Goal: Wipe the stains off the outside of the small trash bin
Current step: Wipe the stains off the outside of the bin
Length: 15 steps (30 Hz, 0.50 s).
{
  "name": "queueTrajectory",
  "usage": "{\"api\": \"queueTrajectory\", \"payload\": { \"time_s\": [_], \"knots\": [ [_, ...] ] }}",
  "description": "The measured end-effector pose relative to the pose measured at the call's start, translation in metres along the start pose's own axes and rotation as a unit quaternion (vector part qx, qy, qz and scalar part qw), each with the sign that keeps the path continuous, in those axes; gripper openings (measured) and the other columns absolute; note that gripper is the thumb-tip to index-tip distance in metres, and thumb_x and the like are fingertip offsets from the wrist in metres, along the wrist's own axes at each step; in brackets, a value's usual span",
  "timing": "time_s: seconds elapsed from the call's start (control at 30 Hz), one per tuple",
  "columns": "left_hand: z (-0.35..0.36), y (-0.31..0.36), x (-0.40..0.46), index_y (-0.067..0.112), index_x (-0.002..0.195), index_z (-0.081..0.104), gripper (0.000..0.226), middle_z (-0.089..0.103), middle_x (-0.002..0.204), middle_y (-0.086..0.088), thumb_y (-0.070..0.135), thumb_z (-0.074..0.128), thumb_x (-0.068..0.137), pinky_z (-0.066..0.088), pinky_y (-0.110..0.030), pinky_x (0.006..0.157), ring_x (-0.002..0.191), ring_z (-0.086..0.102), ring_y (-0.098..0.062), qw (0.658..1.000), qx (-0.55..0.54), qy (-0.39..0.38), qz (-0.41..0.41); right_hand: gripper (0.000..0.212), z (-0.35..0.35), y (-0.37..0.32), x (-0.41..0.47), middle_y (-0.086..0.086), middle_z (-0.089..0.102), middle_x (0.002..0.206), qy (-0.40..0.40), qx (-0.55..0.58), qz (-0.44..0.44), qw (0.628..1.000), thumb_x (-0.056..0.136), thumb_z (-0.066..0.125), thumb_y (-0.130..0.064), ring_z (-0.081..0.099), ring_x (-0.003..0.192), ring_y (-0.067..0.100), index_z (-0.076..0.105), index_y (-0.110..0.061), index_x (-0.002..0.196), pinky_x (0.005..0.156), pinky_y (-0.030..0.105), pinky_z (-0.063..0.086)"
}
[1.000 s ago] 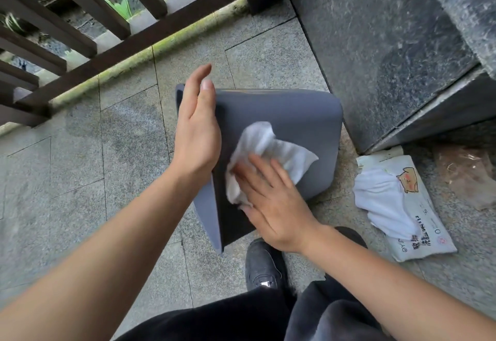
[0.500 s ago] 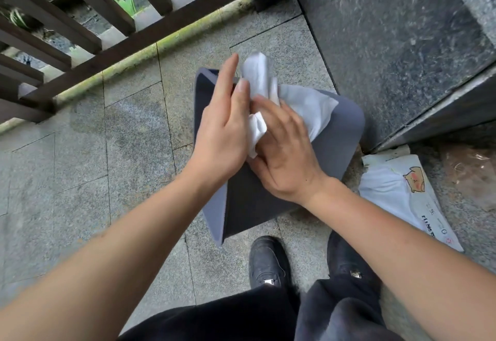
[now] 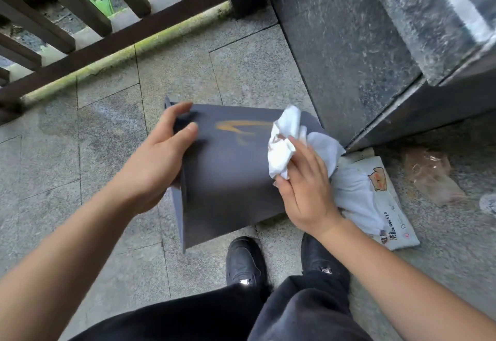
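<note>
The small grey trash bin (image 3: 230,179) lies on its side on the paved floor, a broad flat face turned up. An orange-brown stain (image 3: 239,127) streaks that face near its far edge. My left hand (image 3: 158,161) grips the bin's left edge, thumb on top and fingers curled around the corner. My right hand (image 3: 303,187) holds a crumpled white wipe (image 3: 284,145) against the bin's right side, just right of the stain. The wipe carries faint brown smears.
A pack of wet wipes (image 3: 375,201) with a loose wipe sticking out lies right of the bin. A dark stone block (image 3: 349,45) rises close behind it. A brown wooden railing (image 3: 80,53) runs along the far left. My two black shoes (image 3: 245,260) stand just below the bin.
The bin has been turned so a stained face shows. My left hand moved from lying on top to gripping the left edge. My right hand carried the wipe to the bin's right side.
</note>
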<state>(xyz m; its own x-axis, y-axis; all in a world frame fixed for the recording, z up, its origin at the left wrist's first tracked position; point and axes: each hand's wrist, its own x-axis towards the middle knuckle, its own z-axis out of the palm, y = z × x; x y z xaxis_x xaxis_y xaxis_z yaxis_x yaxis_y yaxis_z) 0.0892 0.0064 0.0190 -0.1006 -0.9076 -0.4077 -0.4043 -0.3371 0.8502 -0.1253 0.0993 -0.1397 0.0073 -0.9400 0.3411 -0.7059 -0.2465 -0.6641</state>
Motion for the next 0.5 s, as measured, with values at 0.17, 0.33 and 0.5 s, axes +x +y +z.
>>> {"api": "queueTrajectory", "payload": {
  "time_s": [0.17,0.33,0.5],
  "knots": [
    [0.003,-0.009,0.003,0.040,0.137,0.047,0.041,0.058,0.120,0.013,0.014,0.040,0.107,0.045,-0.021,0.080,0.086,0.055,-0.003,0.998,0.024,0.061,0.007,0.050,-0.006,0.018,-0.027,0.000,0.031,0.160,0.013,0.014,0.114,0.993,0.108,0.023,-0.038,0.018,0.155,0.016,0.027,-0.021,0.154,0.125,0.045,0.017],
    [-0.004,-0.015,0.010,0.048,0.135,0.051,0.051,0.058,0.129,0.013,0.011,0.042,0.102,0.052,-0.025,0.075,0.089,0.064,-0.006,0.986,-0.011,0.162,-0.049,0.051,-0.009,0.018,-0.016,0.006,0.035,0.161,-0.001,0.018,0.205,0.979,0.108,0.028,-0.032,0.026,0.152,0.023,0.032,-0.013,0.155,0.127,0.039,0.012],
    [-0.023,-0.028,0.011,0.047,0.144,0.043,0.054,0.056,0.134,0.012,0.019,0.052,0.098,0.055,-0.032,0.085,0.101,0.066,-0.010,0.982,-0.006,0.180,-0.063,0.052,-0.009,0.006,-0.016,0.008,0.034,0.162,-0.032,-0.025,0.187,0.981,0.107,0.029,-0.027,0.026,0.152,0.023,0.030,-0.010,0.156,0.126,0.049,0.013]
  ]
}}
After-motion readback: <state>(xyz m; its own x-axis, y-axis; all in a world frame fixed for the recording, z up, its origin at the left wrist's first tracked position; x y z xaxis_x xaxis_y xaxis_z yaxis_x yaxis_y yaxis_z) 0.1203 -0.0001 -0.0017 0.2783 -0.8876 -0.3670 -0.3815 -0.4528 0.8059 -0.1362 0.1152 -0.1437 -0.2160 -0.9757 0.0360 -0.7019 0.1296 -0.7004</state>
